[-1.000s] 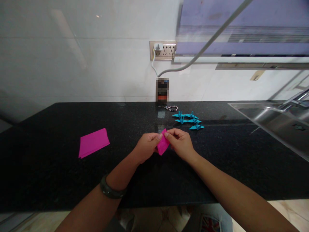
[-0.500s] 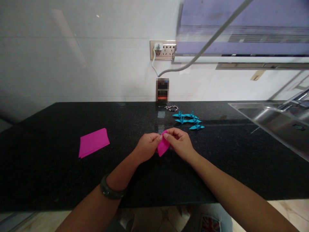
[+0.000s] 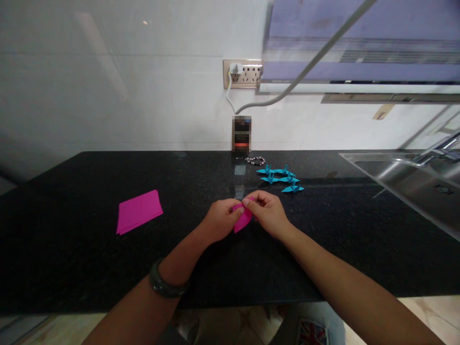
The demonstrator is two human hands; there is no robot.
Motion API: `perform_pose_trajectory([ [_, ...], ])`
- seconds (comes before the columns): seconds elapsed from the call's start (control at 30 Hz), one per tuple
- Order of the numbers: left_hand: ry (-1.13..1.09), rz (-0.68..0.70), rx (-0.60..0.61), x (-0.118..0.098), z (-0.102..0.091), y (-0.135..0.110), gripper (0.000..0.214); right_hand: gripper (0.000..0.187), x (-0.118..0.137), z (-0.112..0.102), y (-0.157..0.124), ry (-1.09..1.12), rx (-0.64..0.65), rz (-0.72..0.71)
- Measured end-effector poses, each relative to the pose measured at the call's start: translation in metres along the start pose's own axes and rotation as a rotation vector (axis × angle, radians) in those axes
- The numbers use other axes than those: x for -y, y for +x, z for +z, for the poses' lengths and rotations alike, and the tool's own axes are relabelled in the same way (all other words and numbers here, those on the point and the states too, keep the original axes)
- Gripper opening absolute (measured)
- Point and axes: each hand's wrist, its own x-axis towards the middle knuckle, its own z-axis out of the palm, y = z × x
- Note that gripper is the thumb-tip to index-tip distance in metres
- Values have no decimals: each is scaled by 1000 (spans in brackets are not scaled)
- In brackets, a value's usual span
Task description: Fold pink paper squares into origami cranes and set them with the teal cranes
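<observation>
A small folded pink paper piece is pinched between both hands over the middle of the black counter. My left hand grips its left side with thumb and fingers closed. My right hand pinches its top right with closed fingers. Most of the paper is hidden by the fingers; only its lower tip and a strip of its top edge show. A dark bracelet sits on my left wrist.
A stack of pink paper sheets lies to the left. Several blue origami cranes and a bead bracelet sit behind the hands. A steel sink is at the right; a wall socket with a white cable is above.
The pink piece has been folded down smaller between the fingertips; its upper tip no longer sticks up. Both hands stay almost in place.
</observation>
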Motion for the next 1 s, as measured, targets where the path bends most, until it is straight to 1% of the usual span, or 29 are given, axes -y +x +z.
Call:
perform_pose_trajectory([
  [0.07,-112,-37,-48,4,2,1,24,18,0,-1,1,-21,-53,-5],
  [0.17,-272,-94,-136,10,4,4,25,19,-1,-2,3,-95,-121,-18],
  [0.27,-315,-115,-256,11,2,7,29,19,-3,-4,4,-185,-124,-20],
  [0.33,-279,-101,-343,11,-1,7,32,18,-5,-4,3,-236,-78,-7],
  [0.4,-240,-81,-413,9,-3,7,33,16,-7,-2,1,-253,15,39],
  [0.47,-261,-76,-445,5,-4,7,35,14,-7,1,-1,-206,126,119],
  [0.53,-359,-93,-444,1,-3,6,36,14,-7,5,-4,-82,196,191],
  [0.57,-420,-108,-441,0,-2,6,36,14,-7,7,-6,-7,207,217],
  [0.67,-564,-143,-431,-3,0,6,35,15,-6,10,-9,178,192,272],
  [0.73,-618,-157,-410,-3,1,6,35,16,-6,11,-10,231,198,295],
  [0.8,-635,-165,-391,-2,1,6,35,18,-5,10,-10,220,237,300],
  [0.87,-629,-160,-366,0,0,6,34,22,-4,8,-8,150,264,270],
  [0.9,-618,-151,-344,1,0,6,34,25,-4,7,-7,104,245,236],
  [0.93,-598,-141,-317,1,0,6,34,27,-4,6,-5,60,200,191],
  [1.0,-512,-120,-260,3,-1,5,32,29,-4,2,-1,0,57,91],
])
